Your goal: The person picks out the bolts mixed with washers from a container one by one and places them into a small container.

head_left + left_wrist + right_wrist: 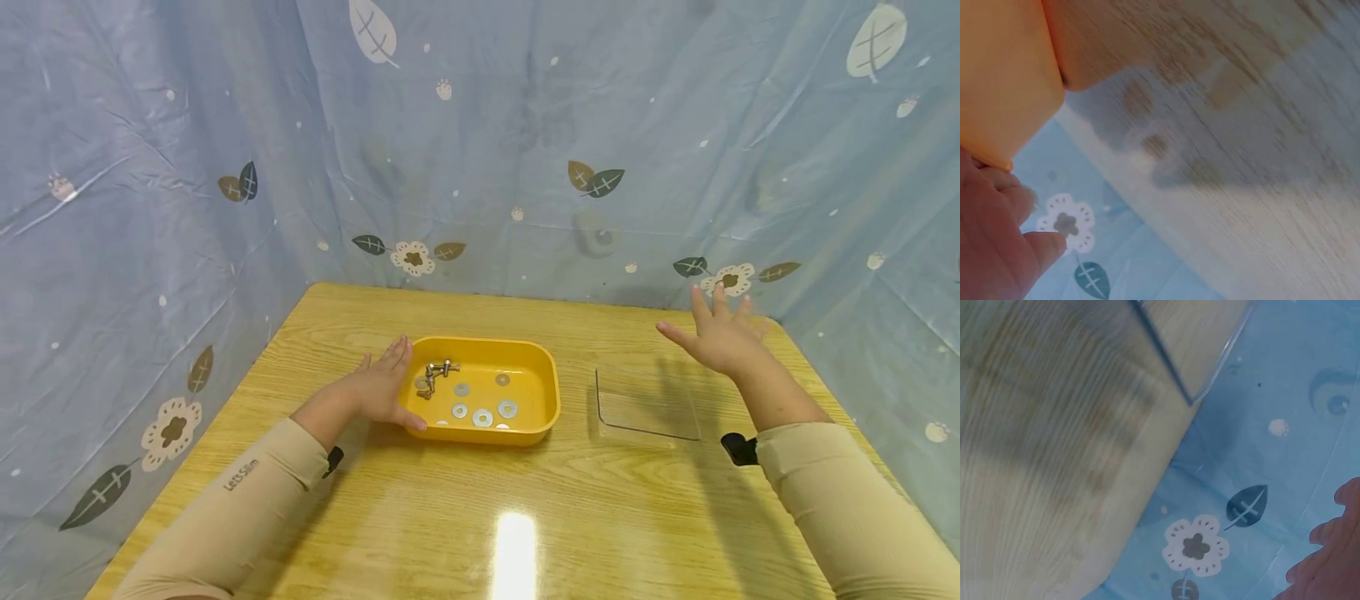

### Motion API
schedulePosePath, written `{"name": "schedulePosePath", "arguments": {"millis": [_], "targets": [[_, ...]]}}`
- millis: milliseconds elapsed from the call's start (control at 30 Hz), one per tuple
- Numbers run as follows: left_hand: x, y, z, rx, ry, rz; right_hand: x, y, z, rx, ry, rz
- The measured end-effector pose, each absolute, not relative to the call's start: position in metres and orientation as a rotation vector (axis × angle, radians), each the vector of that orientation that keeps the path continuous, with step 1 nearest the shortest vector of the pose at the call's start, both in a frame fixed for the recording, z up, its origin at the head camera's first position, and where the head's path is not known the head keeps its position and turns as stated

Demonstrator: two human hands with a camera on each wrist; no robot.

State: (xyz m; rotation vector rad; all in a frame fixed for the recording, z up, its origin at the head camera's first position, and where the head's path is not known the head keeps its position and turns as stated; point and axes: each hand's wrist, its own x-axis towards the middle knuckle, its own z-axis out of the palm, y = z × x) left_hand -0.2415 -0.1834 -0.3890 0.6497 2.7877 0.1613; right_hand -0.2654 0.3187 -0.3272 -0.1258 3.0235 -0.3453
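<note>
A yellow tray (543,367) stands on the wooden table, holding several small bolts (431,377) in its back left part and several flat washers (482,417) across its floor. My left hand (378,390) spans the tray's left end, fingers extended toward the back corner and thumb by the front one. In the left wrist view its fingers lie at the rim of the tray (1007,75). My right hand (723,337) is raised over the table's right side with fingers spread, holding nothing. Near it, to the left, sits a clear plastic container (648,432), its far edges hard to make out.
Blue leaf-and-flower patterned curtains (480,167) close off the back and both sides of the wooden table (420,517). A bright light reflection shows on the tabletop at the front. The clear container's corner (1191,400) also appears in the right wrist view.
</note>
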Motion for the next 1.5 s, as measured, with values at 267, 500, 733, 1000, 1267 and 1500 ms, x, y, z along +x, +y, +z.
{"name": "schedulePosePath", "arguments": {"millis": [267,500,733,1000,1267,1500], "targets": [[-0.241,-0.183,-0.388,0.658,2.777,0.178,-0.273,0.299,-0.319,-0.159,3.065,-0.326],[-0.24,-0.183,-0.387,0.659,2.774,0.184,-0.279,0.273,-0.311,-0.242,3.069,-0.365],[-0.24,-0.183,-0.385,0.649,2.76,0.195,-0.286,0.243,-0.305,-0.34,3.06,-0.501],[-0.243,-0.182,-0.387,0.658,2.76,0.191,-0.298,0.211,-0.305,-0.541,2.994,-0.721],[-0.246,-0.181,-0.389,0.668,2.753,0.205,-0.308,0.171,-0.311,-0.671,2.896,-0.923],[-0.248,-0.183,-0.39,0.67,2.761,0.205,-0.31,0.132,-0.318,-0.723,2.704,-1.205]]}}
